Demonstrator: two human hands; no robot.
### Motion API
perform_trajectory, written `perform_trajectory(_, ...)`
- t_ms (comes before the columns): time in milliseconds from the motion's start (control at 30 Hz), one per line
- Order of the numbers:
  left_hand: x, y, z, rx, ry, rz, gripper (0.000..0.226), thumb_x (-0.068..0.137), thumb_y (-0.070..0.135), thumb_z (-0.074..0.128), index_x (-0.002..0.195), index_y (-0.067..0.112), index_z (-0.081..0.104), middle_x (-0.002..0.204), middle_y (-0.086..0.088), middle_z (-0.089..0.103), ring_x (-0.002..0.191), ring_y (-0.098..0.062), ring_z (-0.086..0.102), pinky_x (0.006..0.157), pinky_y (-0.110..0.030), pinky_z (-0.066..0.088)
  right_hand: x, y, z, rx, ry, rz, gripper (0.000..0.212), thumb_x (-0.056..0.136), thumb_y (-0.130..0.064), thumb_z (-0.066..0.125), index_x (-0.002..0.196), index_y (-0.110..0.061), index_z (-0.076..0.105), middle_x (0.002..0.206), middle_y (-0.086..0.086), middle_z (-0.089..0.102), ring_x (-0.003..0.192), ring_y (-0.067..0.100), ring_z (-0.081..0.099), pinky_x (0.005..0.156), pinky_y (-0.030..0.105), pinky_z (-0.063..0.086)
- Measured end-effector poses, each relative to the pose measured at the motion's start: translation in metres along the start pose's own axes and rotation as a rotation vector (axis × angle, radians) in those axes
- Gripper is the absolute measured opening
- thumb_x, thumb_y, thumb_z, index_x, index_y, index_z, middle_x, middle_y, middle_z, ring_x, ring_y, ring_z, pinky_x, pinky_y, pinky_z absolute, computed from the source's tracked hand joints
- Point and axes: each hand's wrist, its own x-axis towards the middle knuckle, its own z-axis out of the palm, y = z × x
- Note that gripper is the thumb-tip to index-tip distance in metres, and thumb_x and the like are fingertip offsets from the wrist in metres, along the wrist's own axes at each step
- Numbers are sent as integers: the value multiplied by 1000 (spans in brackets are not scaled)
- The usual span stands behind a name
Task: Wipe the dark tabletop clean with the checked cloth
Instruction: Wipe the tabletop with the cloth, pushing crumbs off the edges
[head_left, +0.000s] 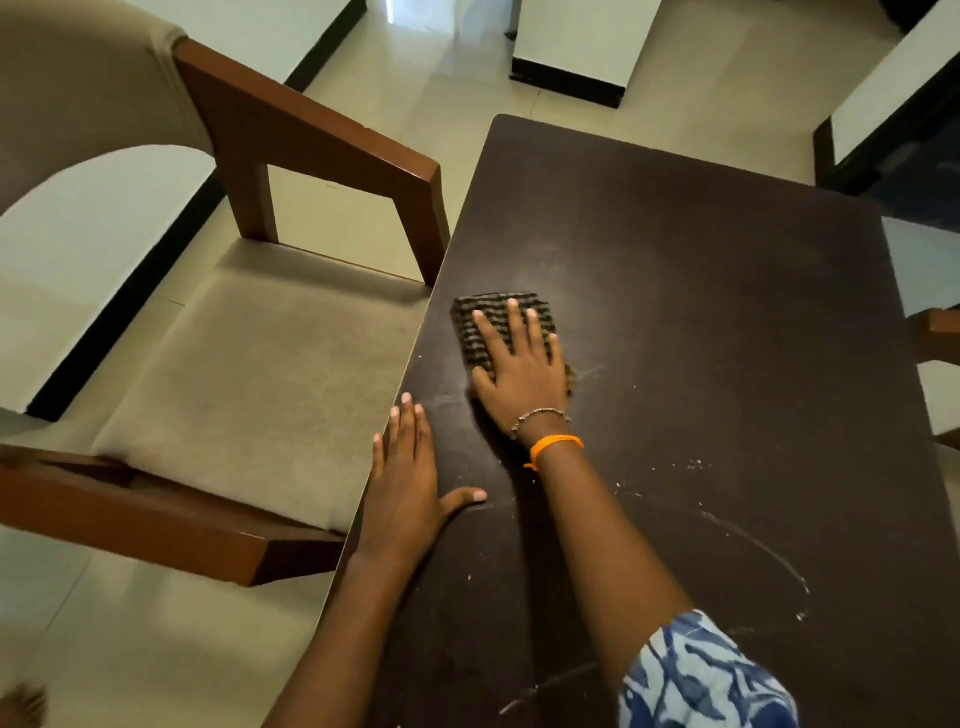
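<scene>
The dark tabletop (701, 322) fills the right half of the view. A folded checked cloth (480, 325) lies near its left edge. My right hand (522, 366) presses flat on the cloth, fingers spread. My left hand (408, 483) rests flat and empty on the table's left edge, closer to me. White dusty streaks and crumbs (753, 540) curve across the near right part of the tabletop.
A wooden armchair (249, 374) with a beige cushion stands tight against the table's left edge. Another chair's arm (940, 327) shows at the right edge. Pale tiled floor (426, 98) and dark-based white furniture (571, 73) lie beyond the table's far end.
</scene>
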Motion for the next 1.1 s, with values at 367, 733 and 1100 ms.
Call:
perform_trajectory(367, 0, -4, 3, -14, 23, 26, 111, 75, 68, 46, 144, 4, -14, 155, -12, -20, 144, -22, -16, 116, -34, -5, -42, 114, -34, -38, 55, 567, 61, 94, -36, 39, 148, -34, 10, 159, 6, 1, 146, 28, 0, 117, 50, 5)
perform_trajectory(733, -31, -42, -13, -271, 30, 31, 100, 80, 44, 63, 147, 11, -3, 157, -6, -8, 144, -16, -9, 116, -32, 0, -30, -94, 28, 22, -61, 27, 67, 88, -37, 44, 147, -37, 11, 159, 6, -4, 146, 28, -7, 115, 50, -5)
perform_trajectory(1100, -68, -41, -5, -112, -135, 3, 118, 72, 49, 68, 144, 6, -16, 155, -9, -19, 143, -20, -15, 117, -36, 2, -85, -6, 7, -26, -47, 60, 67, 88, -43, 44, 146, -41, 9, 159, 0, 1, 146, 24, -1, 116, 45, 1)
